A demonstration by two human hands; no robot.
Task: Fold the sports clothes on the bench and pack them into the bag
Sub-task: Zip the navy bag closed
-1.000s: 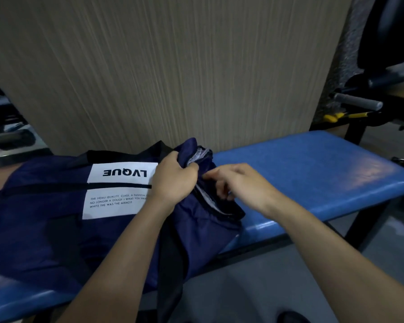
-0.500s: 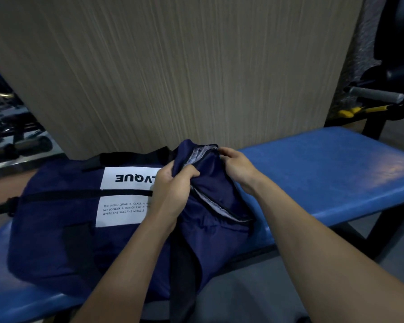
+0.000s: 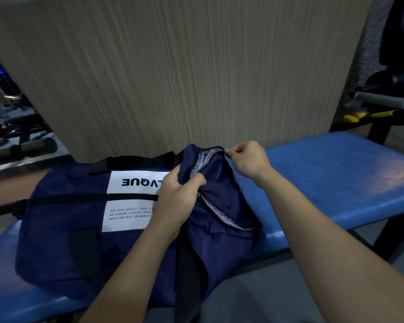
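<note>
The soft, floppy bag (image 3: 63, 229) sags, so her left hand (image 3: 177, 194) bunches its mouth while right hand (image 3: 247, 159) pinches the zipper end.

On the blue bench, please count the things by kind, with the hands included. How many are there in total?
Navy bag: 1
White label panel on the bag: 1
Hands, left hand and right hand: 2
Loose clothes: 0
Total: 4
</note>
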